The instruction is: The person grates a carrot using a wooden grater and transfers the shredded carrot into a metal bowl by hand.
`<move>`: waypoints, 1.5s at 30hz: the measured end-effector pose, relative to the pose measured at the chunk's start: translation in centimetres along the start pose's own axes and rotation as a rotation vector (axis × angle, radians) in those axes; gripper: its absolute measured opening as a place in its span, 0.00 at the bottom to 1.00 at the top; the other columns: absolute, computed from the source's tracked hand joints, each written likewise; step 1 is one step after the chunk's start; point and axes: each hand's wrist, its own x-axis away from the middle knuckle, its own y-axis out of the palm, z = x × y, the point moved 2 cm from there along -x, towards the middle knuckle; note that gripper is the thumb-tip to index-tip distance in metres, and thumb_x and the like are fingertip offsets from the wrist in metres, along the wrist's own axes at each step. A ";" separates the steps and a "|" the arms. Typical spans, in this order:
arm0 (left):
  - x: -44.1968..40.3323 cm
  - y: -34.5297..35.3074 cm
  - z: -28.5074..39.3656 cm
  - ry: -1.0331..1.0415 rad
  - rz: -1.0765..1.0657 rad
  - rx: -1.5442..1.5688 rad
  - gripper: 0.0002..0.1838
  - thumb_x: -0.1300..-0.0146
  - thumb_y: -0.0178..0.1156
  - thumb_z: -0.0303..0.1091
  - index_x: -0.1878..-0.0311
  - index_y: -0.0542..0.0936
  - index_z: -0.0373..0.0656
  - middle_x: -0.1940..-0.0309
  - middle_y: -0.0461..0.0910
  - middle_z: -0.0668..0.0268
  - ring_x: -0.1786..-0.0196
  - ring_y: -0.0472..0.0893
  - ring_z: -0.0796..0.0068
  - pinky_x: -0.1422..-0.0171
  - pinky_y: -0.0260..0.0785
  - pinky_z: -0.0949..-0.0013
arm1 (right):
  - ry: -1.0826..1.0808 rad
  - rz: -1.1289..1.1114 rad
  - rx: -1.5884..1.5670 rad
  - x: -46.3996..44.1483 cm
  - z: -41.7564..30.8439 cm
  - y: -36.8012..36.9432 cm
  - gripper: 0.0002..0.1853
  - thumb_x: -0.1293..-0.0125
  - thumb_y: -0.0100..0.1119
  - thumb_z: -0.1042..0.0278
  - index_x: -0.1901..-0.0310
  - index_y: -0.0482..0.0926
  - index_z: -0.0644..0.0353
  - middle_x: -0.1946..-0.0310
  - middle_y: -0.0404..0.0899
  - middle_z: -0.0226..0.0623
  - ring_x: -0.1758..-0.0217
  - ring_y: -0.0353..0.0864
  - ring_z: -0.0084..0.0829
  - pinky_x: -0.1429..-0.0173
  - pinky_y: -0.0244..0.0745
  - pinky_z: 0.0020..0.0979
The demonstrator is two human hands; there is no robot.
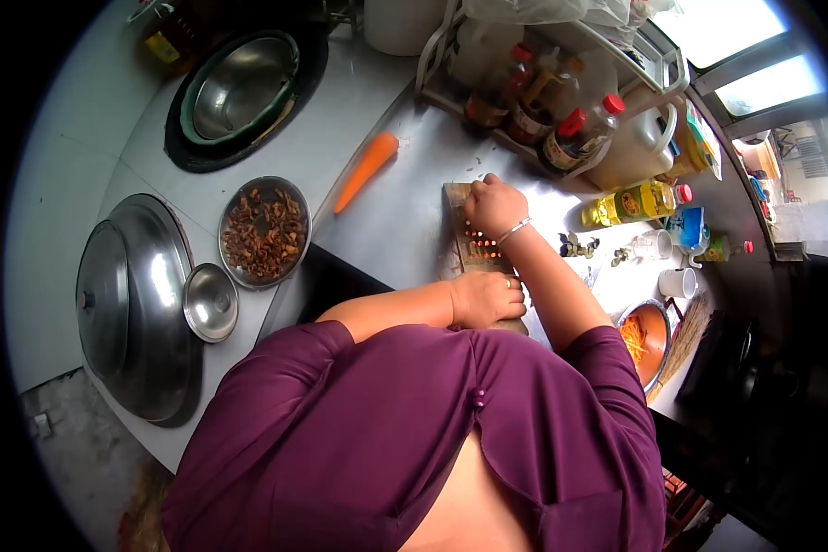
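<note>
A flat grater board (456,212) with rows of holes lies lengthwise on the metal counter. My left hand (488,299), wearing a ring, is wrapped over the board's near end. Fingers curled, my right hand (496,205) presses on the far part of the board; whatever is under it is hidden. A bracelet circles the right wrist. To the left of the board lies a whole orange carrot (366,172). On the right, a bowl (654,340) holds orange shreds.
At left are a plate of brown pieces (265,232), a small steel bowl (211,303), a large domed lid (147,304) and nested basins (246,89). Sauce bottles (580,135) fill a rack at the back. An oil bottle (637,203) and white cup (678,282) are at right.
</note>
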 end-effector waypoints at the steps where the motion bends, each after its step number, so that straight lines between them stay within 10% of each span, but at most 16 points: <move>1: 0.1 0.7 0.1 0.044 -0.016 -0.019 0.11 0.44 0.55 0.41 0.64 0.78 0.45 0.64 0.79 0.66 0.57 0.79 0.64 0.54 0.75 0.64 | 0.043 -0.041 0.021 -0.5 0.4 0.7 0.14 0.39 0.51 0.58 0.65 0.83 0.55 0.61 0.81 0.42 0.61 0.83 0.45 0.56 0.79 0.43; 10: 0.7 1.3 0.8 0.136 0.034 0.041 0.07 0.42 0.53 0.39 0.66 0.74 0.48 0.66 0.76 0.68 0.55 0.78 0.66 0.58 0.77 0.64 | 0.228 -0.010 -0.163 -0.2 3.5 0.1 0.16 0.38 0.50 0.55 0.65 0.84 0.55 0.60 0.81 0.44 0.58 0.82 0.49 0.52 0.77 0.46; 16: 0.6 1.6 0.6 0.206 0.084 0.038 0.09 0.41 0.56 0.39 0.71 0.74 0.46 0.71 0.76 0.67 0.63 0.77 0.65 0.57 0.75 0.64 | -0.162 -0.036 -0.179 8.4 -2.5 -5.1 0.08 0.41 0.56 0.64 0.71 0.77 0.58 0.69 0.77 0.44 0.69 0.79 0.50 0.62 0.77 0.45; 29: 1.0 -0.4 -0.5 -0.018 -0.020 -0.029 0.15 0.54 0.62 0.42 0.63 0.78 0.47 0.64 0.79 0.67 0.58 0.79 0.65 0.53 0.73 0.64 | -0.065 0.150 -0.080 2.9 -1.9 -1.0 0.10 0.40 0.55 0.60 0.72 0.79 0.57 0.70 0.80 0.40 0.71 0.81 0.46 0.64 0.79 0.43; 40: 0.8 0.5 0.6 0.089 0.064 -0.028 0.07 0.44 0.55 0.39 0.69 0.76 0.46 0.69 0.78 0.66 0.60 0.79 0.65 0.53 0.74 0.64 | -0.126 0.128 -0.092 4.4 -1.5 -1.3 0.09 0.39 0.54 0.63 0.73 0.79 0.56 0.71 0.80 0.39 0.72 0.82 0.43 0.65 0.79 0.41; 45: 1.1 -1.3 -1.1 -0.020 0.064 -0.058 0.14 0.58 0.62 0.38 0.64 0.78 0.46 0.66 0.78 0.67 0.58 0.78 0.64 0.53 0.72 0.65 | -0.159 0.146 -0.069 0.8 -2.1 -0.7 0.11 0.39 0.54 0.60 0.72 0.79 0.56 0.70 0.80 0.39 0.71 0.81 0.46 0.65 0.79 0.43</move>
